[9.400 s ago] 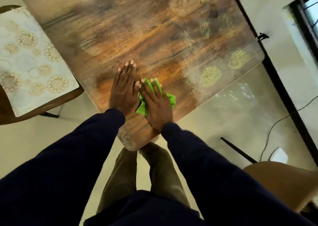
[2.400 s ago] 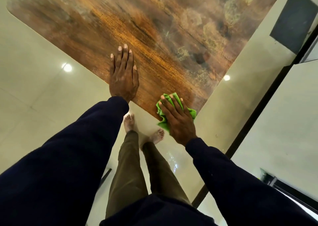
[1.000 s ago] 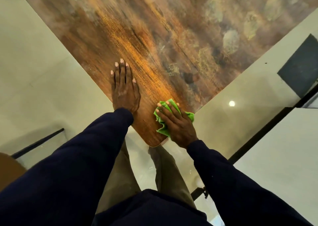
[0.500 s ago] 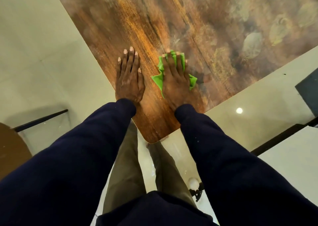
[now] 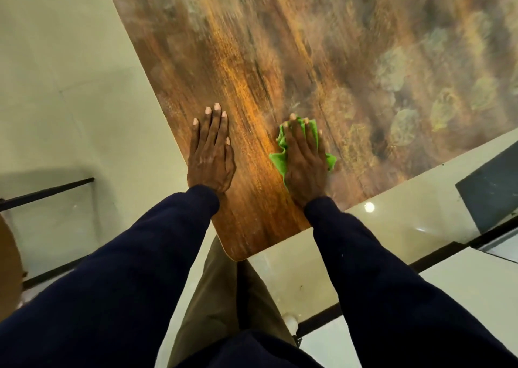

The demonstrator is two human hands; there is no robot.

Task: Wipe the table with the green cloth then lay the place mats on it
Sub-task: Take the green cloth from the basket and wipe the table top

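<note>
The brown wood-grain table (image 5: 252, 45) fills the upper part of the head view, with its rounded near corner just in front of my legs. My right hand (image 5: 304, 160) lies flat, fingers straight, pressing the crumpled green cloth (image 5: 279, 160) onto the tabletop near the right edge. The cloth shows at the fingertips and on both sides of the hand; the rest is hidden under the palm. My left hand (image 5: 211, 154) rests flat on the table close to its left edge, holding nothing. No place mats are in view.
Glossy pale floor tiles surround the table. A brown chair seat (image 5: 8, 269) with a black frame bar (image 5: 47, 191) stands at the left. A dark mat (image 5: 493, 188) lies on the floor at the right, beside a black strip along the floor.
In the last second my right hand pushed the cloth from the near table corner forward onto the tabletop. My left hand stayed flat. The view shifted a little.
</note>
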